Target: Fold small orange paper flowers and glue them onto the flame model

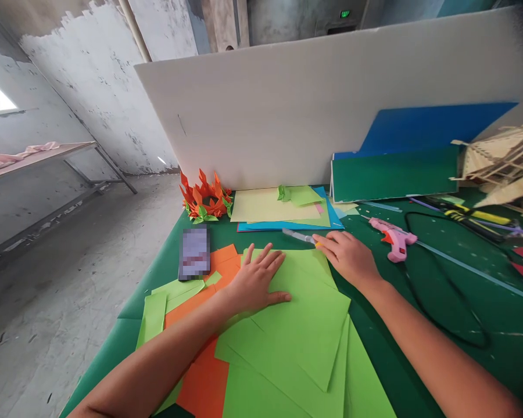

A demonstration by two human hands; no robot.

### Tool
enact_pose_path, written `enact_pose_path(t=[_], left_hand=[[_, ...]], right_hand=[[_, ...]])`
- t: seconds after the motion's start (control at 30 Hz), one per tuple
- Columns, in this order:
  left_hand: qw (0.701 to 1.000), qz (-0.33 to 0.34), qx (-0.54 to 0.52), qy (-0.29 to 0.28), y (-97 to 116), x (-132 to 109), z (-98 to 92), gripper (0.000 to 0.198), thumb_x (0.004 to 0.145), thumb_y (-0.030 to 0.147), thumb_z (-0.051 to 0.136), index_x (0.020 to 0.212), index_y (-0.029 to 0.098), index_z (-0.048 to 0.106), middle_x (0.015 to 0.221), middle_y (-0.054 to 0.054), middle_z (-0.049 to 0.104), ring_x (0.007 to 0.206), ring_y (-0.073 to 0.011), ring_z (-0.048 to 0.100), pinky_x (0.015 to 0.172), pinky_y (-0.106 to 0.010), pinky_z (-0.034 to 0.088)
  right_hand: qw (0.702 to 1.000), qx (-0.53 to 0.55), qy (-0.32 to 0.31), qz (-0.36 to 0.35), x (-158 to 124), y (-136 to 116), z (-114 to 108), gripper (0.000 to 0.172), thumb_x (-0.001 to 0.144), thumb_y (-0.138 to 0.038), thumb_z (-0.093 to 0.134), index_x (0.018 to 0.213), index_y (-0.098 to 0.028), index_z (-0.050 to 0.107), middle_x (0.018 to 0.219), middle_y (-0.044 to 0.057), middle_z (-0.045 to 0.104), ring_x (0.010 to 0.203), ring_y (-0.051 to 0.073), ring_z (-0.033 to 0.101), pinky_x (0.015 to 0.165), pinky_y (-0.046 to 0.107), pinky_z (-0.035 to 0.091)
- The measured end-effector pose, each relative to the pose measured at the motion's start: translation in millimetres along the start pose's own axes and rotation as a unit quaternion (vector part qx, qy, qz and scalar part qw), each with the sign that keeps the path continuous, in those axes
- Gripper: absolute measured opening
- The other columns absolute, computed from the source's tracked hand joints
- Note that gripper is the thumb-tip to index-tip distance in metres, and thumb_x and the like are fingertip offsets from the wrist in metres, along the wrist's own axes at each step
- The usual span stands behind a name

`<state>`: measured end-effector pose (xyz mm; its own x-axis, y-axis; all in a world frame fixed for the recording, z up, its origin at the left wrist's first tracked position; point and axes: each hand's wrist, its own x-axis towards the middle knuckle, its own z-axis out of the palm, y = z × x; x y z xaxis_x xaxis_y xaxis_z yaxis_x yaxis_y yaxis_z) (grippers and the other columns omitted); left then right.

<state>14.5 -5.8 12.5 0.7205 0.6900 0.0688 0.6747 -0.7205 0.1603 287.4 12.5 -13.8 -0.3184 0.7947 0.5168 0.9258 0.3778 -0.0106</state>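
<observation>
My left hand (261,281) lies flat with spread fingers on a loose pile of light green paper sheets (305,313). Orange sheets (207,377) show beneath and to the left of it. At the pile's back right corner, my right hand (346,252) is closed on a utility knife (300,235), whose blade end points left. A phone (194,253) lies left of the papers. Behind it stands a ring of folded orange and green paper (206,197).
A pink glue gun (394,238) with a black cable lies on the green tabletop (375,360) at right. Further back are cream and blue sheets (265,206), a green board (396,174), a tall white board (265,116) and a wooden stick structure (505,168).
</observation>
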Motion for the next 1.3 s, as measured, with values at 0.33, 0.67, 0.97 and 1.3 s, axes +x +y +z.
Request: enact_pose_path(t=[0.33, 0.67, 0.97, 1.3], left_hand=[[0.998, -0.006, -0.001, 0.065, -4, 16, 1.6, 0.066, 0.079, 0.075, 0.046, 0.116, 0.023, 0.059, 0.121, -0.012, 0.054, 0.12, -0.0321, 0.046, 0.113, -0.065, 0.011], [0.998, -0.008, -0.004, 0.07, 1, 10, -2.9, 0.076, 0.071, 0.08, 0.052, 0.118, 0.02, 0.056, 0.111, -0.01, 0.06, 0.114, -0.0321, 0.05, 0.112, -0.065, 0.013], [0.998, -0.002, 0.011, 0.069, 2, 8, 3.8, 0.076, 0.069, 0.082, 0.049, 0.115, 0.021, 0.058, 0.104, -0.009, 0.058, 0.103, -0.03, 0.054, 0.112, -0.064, 0.015], [0.997, -0.066, -0.045, -0.008, 7, 12, -13.1, 0.046, 0.081, 0.062, 0.057, 0.097, 0.02, 0.064, 0.077, -0.005, 0.066, 0.081, -0.0254, 0.063, 0.069, -0.035, 0.049]], right_hand=[[1.0, 0.019, -0.003, -0.009, 0, 9, 1, 0.037, 0.096, -0.02, 0.039, 0.121, -0.021, 0.066, 0.112, 0.012, 0.067, 0.101, 0.028, 0.058, 0.081, 0.042, 0.047], [0.989, 0.116, -0.078, -0.04, 0, -27, 6, 0.05, 0.097, -0.044, 0.041, 0.142, -0.021, 0.042, 0.122, 0.012, 0.064, 0.112, 0.03, 0.058, 0.089, 0.047, 0.05], [0.973, 0.203, -0.077, 0.076, 0, -21, 3, 0.048, 0.087, -0.05, 0.057, 0.128, -0.024, 0.053, 0.102, 0.009, 0.068, 0.095, 0.027, 0.065, 0.074, 0.038, 0.052], [0.934, 0.324, -0.097, 0.117, -2, -17, -9, 0.065, 0.083, -0.039, 0.064, 0.141, -0.03, 0.037, 0.115, 0.009, 0.062, 0.092, 0.023, 0.064, 0.079, 0.036, 0.053]])
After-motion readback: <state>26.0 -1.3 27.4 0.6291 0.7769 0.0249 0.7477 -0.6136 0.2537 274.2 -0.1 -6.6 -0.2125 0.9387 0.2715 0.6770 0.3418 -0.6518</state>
